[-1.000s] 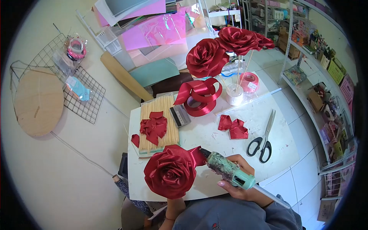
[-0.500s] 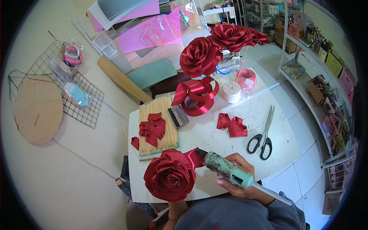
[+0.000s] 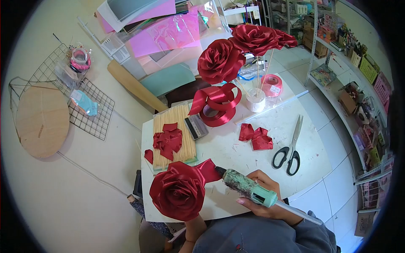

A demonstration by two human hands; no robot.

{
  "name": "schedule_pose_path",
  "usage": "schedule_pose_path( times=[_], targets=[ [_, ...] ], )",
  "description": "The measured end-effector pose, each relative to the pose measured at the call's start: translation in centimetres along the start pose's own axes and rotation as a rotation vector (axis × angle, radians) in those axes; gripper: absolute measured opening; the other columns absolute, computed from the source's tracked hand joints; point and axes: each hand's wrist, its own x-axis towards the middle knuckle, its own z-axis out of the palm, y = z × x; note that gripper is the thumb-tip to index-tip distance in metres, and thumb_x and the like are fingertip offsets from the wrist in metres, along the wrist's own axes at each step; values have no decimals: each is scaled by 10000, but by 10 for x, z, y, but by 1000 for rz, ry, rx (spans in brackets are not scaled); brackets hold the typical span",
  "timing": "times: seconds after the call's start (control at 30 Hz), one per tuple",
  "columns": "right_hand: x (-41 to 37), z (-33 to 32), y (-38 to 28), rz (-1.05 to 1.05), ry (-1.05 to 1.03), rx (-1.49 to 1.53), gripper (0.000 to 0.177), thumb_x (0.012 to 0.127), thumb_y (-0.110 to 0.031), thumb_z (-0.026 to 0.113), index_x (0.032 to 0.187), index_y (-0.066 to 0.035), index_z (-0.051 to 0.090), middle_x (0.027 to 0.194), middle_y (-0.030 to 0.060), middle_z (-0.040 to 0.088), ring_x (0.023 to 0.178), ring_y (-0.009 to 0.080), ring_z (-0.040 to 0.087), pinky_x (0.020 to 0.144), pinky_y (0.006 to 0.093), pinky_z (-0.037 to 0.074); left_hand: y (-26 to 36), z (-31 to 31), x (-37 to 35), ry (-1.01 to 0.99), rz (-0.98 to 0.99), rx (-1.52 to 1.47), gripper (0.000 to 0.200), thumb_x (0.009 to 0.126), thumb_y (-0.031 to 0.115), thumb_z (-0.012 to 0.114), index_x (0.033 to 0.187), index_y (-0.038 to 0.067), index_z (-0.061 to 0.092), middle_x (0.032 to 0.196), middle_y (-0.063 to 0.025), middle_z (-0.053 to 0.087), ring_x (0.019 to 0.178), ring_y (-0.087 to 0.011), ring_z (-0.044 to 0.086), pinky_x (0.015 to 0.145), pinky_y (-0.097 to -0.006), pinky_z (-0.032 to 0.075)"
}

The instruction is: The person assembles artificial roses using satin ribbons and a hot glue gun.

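A large red satin ribbon rose (image 3: 177, 192) is held up near the table's front edge by my left hand (image 3: 195, 224); the flower hides my fingers, and only the wrist area shows below it. One loose ribbon petal (image 3: 206, 170) sticks out from its upper right side. My right hand (image 3: 263, 187) is closed around a green, stained glue gun (image 3: 251, 187), with a long white glue stick (image 3: 298, 212) coming out of its back. The dark nozzle points left, at the petal's right edge. Red petal pieces (image 3: 261, 140) lie beyond the gun.
Black-handled scissors (image 3: 291, 147) lie on the white table (image 3: 228, 156) at right. More petals (image 3: 168, 141) rest on bundled wooden sticks (image 3: 185, 130). Behind are a ribbon roll (image 3: 217, 118) and finished roses (image 3: 221, 61) on sticks in a white holder (image 3: 255, 101).
The rose has shifted left and turned slightly, so its petal stands more to the upper right. The glue gun has barely moved, and its nozzle now sits at the petal's outer edge.
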Motion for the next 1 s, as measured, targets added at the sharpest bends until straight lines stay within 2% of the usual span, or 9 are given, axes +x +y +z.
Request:
schedule_pose_path(
  times=[0.2,0.27,0.33,0.53,0.6,0.63,0.7,0.83,1.0],
  targets=[
    [0,0,1,-29,-32,-26,221,652,-171,668,691,13,551,689,95,520,683,200,516,507,255,448,-6,-5,-8,10,51,72,183,729,-54,541,909,-90,550,931,-162,563,867,-188,550,761,-263,425],
    [-2,0,4,-50,-78,-22,289,643,-144,686,844,16,554,786,98,502,627,171,505,544,256,411,-6,-6,-10,15,69,95,181,730,-54,539,907,-90,550,928,-163,564,863,-188,552,757,-262,428],
    [-2,1,5,-57,-86,-32,291,642,-148,687,845,13,554,782,99,502,628,176,506,544,258,412,-7,-6,-10,18,88,118,178,731,-55,538,905,-91,551,925,-163,565,858,-188,554,753,-261,431],
    [-2,6,11,-92,-104,-58,283,642,-154,682,841,4,556,763,98,501,629,189,502,543,262,415,34,3,12,86,157,279,154,750,-73,504,896,-93,549,883,-151,572,792,-163,564,680,-227,458],
    [-2,9,15,-114,-114,-80,277,645,-154,679,838,1,557,759,97,501,629,190,500,542,262,415,49,10,19,168,-122,-201,150,750,-58,511,891,-93,549,859,-123,573,774,-128,547,685,-210,445],
    [-2,10,17,-103,-115,-80,268,649,-153,676,834,0,558,758,98,500,628,194,498,544,264,417,59,10,25,170,-125,-199,150,750,-58,511,891,-93,549,859,-123,573,774,-128,547,685,-210,445],
    [-1,9,18,-94,-121,-81,258,653,-152,672,830,-2,559,757,100,499,627,197,495,545,266,418,77,9,37,265,-523,-562,164,743,-43,520,894,-105,541,842,-108,570,768,-108,527,690,-192,425],
    [5,7,22,12,-144,-168,250,672,-162,652,834,3,557,754,113,498,649,217,517,559,290,431,81,12,41,365,-576,-694,187,735,-36,525,909,-105,536,854,-95,568,790,-91,512,711,-162,390],
    [2,14,40,90,-151,-310,221,704,-166,600,782,37,556,736,124,523,793,266,497,588,336,463,53,9,27,135,-373,-429,265,710,-52,540,973,-71,517,927,-100,547,844,-108,501,775,-200,377]
  ],
)
